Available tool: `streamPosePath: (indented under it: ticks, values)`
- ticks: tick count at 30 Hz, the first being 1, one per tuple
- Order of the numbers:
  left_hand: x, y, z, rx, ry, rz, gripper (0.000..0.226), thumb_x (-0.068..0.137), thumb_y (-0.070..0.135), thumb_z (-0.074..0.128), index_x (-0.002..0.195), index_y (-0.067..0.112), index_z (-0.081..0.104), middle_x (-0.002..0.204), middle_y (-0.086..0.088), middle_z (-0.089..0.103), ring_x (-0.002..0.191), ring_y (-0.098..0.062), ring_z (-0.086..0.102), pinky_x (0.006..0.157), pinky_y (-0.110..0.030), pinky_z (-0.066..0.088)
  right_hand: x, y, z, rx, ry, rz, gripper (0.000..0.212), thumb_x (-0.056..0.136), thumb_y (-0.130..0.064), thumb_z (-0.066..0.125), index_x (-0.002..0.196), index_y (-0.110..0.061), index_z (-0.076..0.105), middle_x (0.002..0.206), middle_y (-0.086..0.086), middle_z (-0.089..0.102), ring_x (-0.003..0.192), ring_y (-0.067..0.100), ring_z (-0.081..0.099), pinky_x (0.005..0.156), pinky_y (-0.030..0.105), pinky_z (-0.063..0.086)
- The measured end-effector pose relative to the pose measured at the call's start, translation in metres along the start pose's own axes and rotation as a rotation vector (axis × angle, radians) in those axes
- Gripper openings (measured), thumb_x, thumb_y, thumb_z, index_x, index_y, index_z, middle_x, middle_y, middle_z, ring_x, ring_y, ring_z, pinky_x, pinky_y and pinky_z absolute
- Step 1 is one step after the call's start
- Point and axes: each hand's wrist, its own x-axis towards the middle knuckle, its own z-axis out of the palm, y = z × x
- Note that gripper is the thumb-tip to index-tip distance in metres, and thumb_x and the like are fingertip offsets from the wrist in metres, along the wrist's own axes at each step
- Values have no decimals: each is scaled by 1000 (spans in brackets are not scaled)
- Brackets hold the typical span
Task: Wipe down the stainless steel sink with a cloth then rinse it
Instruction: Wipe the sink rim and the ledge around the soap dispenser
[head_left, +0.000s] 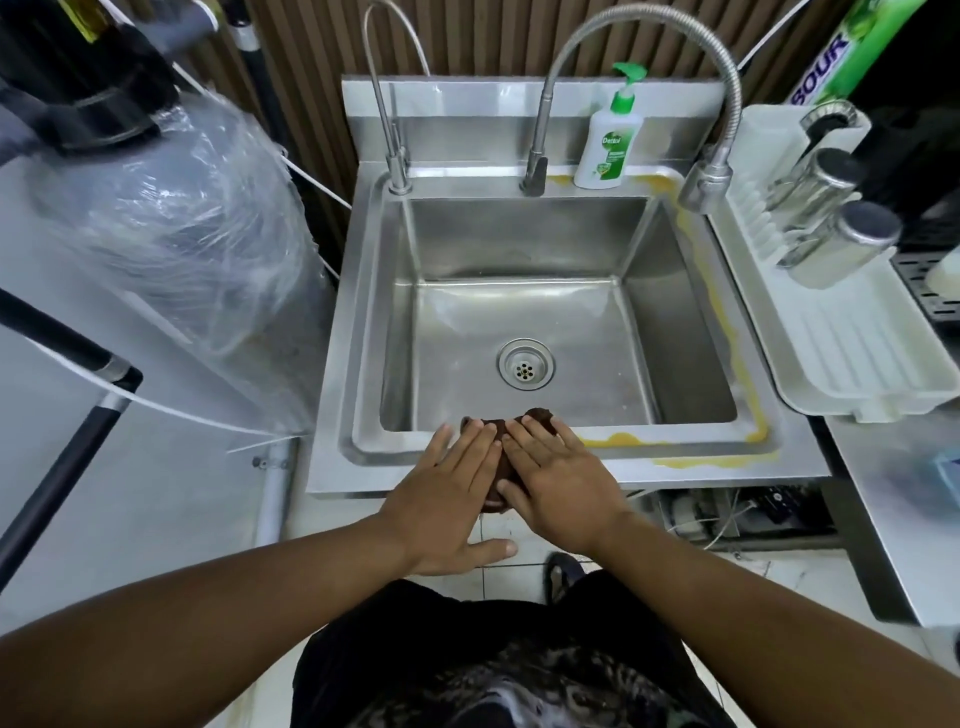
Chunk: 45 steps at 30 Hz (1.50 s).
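Both hands are laid flat, fingers spread, on a dark brown cloth (500, 457) at the front edge of the sink (363, 332); no closed grip is formed. The left hand (447, 499) and the right hand (558, 486) are pressed side by side, so most of the cloth is hidden. Yellow streaks (727, 332) are seen along the sink's right and front rims. The basin looks dull and dry.

I saw a green-capped soap bottle (608, 140) standing on the back ledge, a white drying rack (852, 332) to the right holding steel cups (841, 244), a plastic-wrapped tank (171, 218) at left.
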Motion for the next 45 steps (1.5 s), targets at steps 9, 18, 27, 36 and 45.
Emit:
streamPosePath:
  ticks: [9, 18, 27, 36, 45]
  values:
    - [45, 35, -2, 29, 9, 113, 112, 87, 82, 32, 157, -4, 11, 167, -22, 7, 155, -34, -4, 122, -51, -12, -33, 51, -1, -19, 36, 54, 62, 94, -49, 40, 132, -7, 64, 138, 11, 62, 134, 28, 54, 116, 48, 37]
    - [39, 26, -12, 127, -43, 114, 115, 85, 84, 27, 158, -2, 3, 167, -21, -3, 155, -32, -10, 122, -55, -10, -30, 35, 2, -46, 11, 107, 64, 96, -45, 35, 135, -1, 61, 141, 18, 59, 135, 33, 52, 113, 47, 41]
    - [-34, -58, -11, 168, -60, 93, 112, 87, 83, 26, 158, -2, 9, 167, -21, 2, 155, -32, -2, 122, -58, -7, 27, -62, 4, -29, 65, 46, 62, 97, -42, 35, 132, 2, 62, 137, 21, 61, 133, 35, 54, 112, 47, 40]
    - [-89, -118, -17, 233, -128, 52, 110, 86, 82, 32, 153, -4, 29, 162, -23, 23, 153, -35, 17, 122, -57, 3, 71, -134, 10, 15, 48, 17, 64, 100, -41, 30, 138, 4, 55, 142, 24, 55, 137, 39, 48, 115, 50, 37]
    - [-83, -98, -11, 151, -104, -22, 115, 80, 85, 40, 150, -6, 36, 160, -25, 30, 151, -38, 22, 118, -54, 9, 70, -112, 10, -2, 75, -84, 65, 100, -47, 30, 135, -2, 60, 140, 18, 59, 134, 32, 52, 114, 45, 35]
